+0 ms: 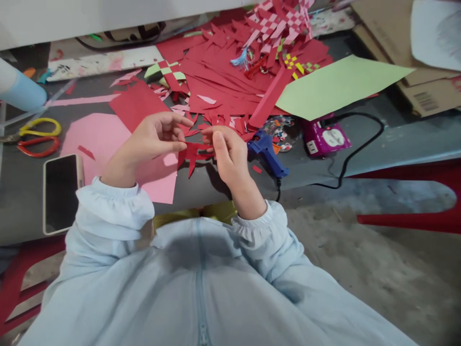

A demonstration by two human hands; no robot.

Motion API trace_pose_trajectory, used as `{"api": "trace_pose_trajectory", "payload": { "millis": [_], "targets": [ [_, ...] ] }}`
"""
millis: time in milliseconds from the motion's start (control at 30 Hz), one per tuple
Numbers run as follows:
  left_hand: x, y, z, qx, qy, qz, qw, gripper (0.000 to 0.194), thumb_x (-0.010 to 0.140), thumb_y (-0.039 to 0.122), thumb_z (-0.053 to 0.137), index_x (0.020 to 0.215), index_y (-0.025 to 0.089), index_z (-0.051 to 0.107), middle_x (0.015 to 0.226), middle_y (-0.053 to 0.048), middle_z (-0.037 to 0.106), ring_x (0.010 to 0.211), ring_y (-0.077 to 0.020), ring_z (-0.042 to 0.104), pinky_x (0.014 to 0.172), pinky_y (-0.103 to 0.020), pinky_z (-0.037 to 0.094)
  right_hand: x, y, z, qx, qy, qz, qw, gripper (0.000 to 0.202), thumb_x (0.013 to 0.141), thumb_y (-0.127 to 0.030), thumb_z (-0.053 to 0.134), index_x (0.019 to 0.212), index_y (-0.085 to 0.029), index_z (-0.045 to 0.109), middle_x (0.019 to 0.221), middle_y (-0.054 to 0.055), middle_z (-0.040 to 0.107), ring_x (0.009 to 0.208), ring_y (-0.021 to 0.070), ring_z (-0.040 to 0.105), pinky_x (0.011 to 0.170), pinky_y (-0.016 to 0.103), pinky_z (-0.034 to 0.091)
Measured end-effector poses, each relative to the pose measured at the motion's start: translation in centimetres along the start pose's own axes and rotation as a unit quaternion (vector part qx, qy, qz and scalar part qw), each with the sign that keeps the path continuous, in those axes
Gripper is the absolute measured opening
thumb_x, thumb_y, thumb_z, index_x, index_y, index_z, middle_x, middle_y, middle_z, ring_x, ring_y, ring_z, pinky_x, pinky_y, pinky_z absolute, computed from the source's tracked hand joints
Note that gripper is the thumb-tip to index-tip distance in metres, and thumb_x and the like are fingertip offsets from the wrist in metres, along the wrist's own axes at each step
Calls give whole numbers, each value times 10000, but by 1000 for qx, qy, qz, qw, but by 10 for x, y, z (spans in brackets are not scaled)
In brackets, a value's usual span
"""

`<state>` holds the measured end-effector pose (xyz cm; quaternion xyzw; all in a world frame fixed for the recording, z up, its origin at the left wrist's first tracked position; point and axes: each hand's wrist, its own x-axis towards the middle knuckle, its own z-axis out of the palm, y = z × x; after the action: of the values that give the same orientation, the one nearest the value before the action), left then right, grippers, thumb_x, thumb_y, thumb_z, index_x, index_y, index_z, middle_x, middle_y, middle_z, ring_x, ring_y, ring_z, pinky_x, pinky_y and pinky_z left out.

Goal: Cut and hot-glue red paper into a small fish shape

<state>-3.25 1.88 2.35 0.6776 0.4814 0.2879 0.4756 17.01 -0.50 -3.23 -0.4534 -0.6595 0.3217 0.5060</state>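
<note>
A small red paper piece with pointed strips (194, 154) hangs between my two hands above the table's near edge. My left hand (158, 134) pinches its left end between thumb and fingers. At its right end, my right hand (228, 151) grips it with the thumb on top and the fingers curled. Pink paper (158, 178) lies beneath my left hand, with a red sheet (139, 105) just behind. To the right of my right hand lies a blue glue gun (268, 154).
Red sheets (219, 77) and woven strips are piled at the back. On the left are scissors (39, 137) and a phone (62, 192). A green sheet (338, 86), a purple box (326, 137) with a black cable (345, 168), and cardboard (428, 96) are on the right.
</note>
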Motion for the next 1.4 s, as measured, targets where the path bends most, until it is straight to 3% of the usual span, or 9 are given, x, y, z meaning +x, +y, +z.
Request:
{"api": "trace_pose_trajectory", "payload": {
  "millis": [133, 267, 367, 500, 567, 733, 867, 1067, 1400],
  "targets": [
    [0, 1, -1, -3, 7, -1, 1000, 428, 730, 336, 769, 1136, 245, 672, 825, -20, 640, 710, -151, 630, 674, -320, 555, 1, -4, -1, -18, -33, -12, 999, 419, 969, -588, 442, 892, -220, 628, 878, 49, 699, 783, 166, 655, 715, 295, 516],
    [0, 4, 0, -23, 8, -1, 1000, 383, 718, 336, 774, 1082, 246, 698, 836, -19, 651, 712, -143, 629, 661, -299, 539, 2, -4, 1, -31, -25, -21, 999, 350, 982, -480, 449, 802, -213, 586, 785, 34, 669, 749, 157, 627, 719, 292, 495],
    [-1, 6, -1, 4, -9, -27, 1000, 308, 750, 351, 745, 1036, 238, 718, 836, -26, 687, 726, -154, 659, 645, -285, 532, 3, -4, 0, -36, -57, -11, 998, 316, 976, -444, 452, 793, -216, 570, 773, 28, 653, 753, 159, 614, 734, 298, 485],
    [-1, 7, -1, 33, -61, -66, 995, 172, 757, 356, 736, 863, 222, 719, 696, -12, 676, 573, -144, 635, 567, -289, 510, 3, -4, 0, -35, -78, 4, 996, 329, 976, -461, 453, 778, -217, 550, 750, 17, 624, 731, 147, 587, 724, 292, 470],
    [-1, 8, 1, 28, -56, -70, 996, 135, 752, 336, 738, 780, 212, 692, 642, -3, 648, 526, -135, 608, 537, -288, 489, 2, -4, 0, -11, -65, 19, 998, 369, 983, -508, 425, 789, -219, 545, 736, 6, 602, 681, 132, 561, 676, 281, 458],
    [-2, 12, 5, -3, -31, -44, 999, 208, 718, 367, 772, 755, 203, 650, 661, -2, 633, 605, -138, 615, 565, -276, 495, 0, -4, 1, 90, -57, 59, 993, 433, 913, -640, 496, 819, -226, 583, 747, -3, 606, 627, 117, 558, 573, 260, 458],
    [-3, 14, 7, -5, -20, -19, 1000, 288, 713, 445, 784, 781, 203, 643, 707, -16, 654, 685, -156, 640, 624, -294, 522, 1, -8, 1, 80, -37, 28, 996, 393, 802, -611, 672, 819, -221, 631, 813, 22, 696, 738, 150, 648, 664, 287, 524],
    [-3, 11, 7, -6, 6, 17, 1000, 384, 708, 560, 790, 768, 218, 627, 764, -25, 668, 751, -173, 663, 663, -307, 533, 0, -4, 0, 98, -40, 18, 994, 429, 849, -653, 582, 876, -235, 674, 892, 37, 734, 810, 171, 688, 706, 321, 559],
    [-2, 6, 7, -55, -18, 19, 998, 365, 661, 511, 855, 781, 217, 675, 755, -18, 675, 726, -161, 661, 689, -312, 550, 0, -8, 0, 67, -46, 24, 996, 422, 771, -646, 671, 851, -232, 688, 856, 29, 733, 782, 168, 685, 754, 335, 578]
  ]
}}
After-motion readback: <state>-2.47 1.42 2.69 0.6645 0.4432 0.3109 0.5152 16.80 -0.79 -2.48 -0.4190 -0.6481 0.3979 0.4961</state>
